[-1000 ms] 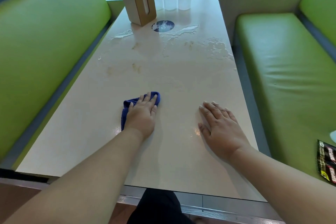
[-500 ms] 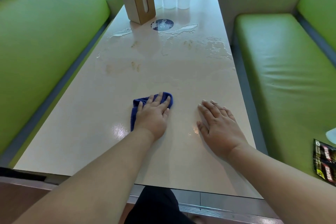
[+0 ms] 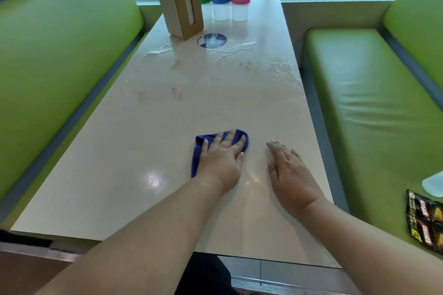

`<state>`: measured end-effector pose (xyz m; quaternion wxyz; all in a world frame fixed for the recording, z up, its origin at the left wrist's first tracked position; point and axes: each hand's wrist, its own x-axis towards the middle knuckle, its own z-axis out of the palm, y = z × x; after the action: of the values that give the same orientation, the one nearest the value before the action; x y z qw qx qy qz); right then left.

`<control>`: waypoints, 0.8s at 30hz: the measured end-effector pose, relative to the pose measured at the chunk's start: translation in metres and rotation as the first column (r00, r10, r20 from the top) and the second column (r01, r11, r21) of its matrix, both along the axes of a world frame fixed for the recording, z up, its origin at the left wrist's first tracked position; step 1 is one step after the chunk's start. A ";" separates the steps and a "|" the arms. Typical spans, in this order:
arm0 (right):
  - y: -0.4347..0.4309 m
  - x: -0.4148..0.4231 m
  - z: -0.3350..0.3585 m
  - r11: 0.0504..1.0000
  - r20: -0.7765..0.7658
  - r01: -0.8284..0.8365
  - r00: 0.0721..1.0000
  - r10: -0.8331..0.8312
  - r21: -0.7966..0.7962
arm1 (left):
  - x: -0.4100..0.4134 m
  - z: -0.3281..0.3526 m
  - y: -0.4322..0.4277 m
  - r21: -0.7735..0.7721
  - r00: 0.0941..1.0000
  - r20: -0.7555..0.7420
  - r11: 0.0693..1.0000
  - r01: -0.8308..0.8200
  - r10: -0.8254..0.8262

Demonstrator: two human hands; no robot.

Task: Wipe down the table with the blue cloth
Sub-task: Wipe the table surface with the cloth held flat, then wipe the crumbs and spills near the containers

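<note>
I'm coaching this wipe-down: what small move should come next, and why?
Probably slide the cloth forward under the left hand, toward the brown stains and puddles up the table; the right hand lies flat close beside it, leaving little room sideways.

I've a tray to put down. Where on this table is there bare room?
Widest bare patch: near-left of the table, between the left bench and the left hand pressing the blue cloth. The far end is crowded: tissue box, three jars, puddles, stains.
</note>
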<state>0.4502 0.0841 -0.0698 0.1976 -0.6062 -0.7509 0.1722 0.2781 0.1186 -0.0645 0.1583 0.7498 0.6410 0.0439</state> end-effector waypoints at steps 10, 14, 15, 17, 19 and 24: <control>0.004 -0.069 0.030 0.994 -0.023 -0.059 0.998 0.061 0.088 | -0.041 0.040 -0.038 -0.037 0.497 0.832 0.919 -0.393 0.246; -0.003 -0.108 0.010 0.982 0.316 -0.126 0.934 0.164 -0.138 | -0.065 0.042 -0.037 -0.012 0.575 0.768 0.904 -0.427 0.282; -0.002 -0.105 0.003 0.982 0.360 -0.120 0.918 0.166 -0.148 | -0.069 0.041 -0.039 -0.005 0.601 0.748 0.907 -0.421 0.283; 0.003 -0.092 -0.003 0.987 0.377 -0.100 0.915 0.142 -0.128 | -0.077 0.036 -0.040 0.005 0.631 0.721 0.909 -0.417 0.286; 0.013 -0.077 -0.005 0.989 0.369 -0.055 0.924 0.101 -0.134 | -0.081 0.031 -0.042 -0.005 0.635 0.711 0.904 -0.427 0.303; 0.037 -0.072 0.003 0.984 0.391 -0.103 0.908 0.152 -0.143 | -0.078 0.026 -0.040 -0.003 0.659 0.698 0.922 -0.386 0.278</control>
<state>0.3780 0.1215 -0.0666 -0.0083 -0.5890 -0.8016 0.1019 0.2003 0.0788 -0.0381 0.3181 0.5589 0.6573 0.3929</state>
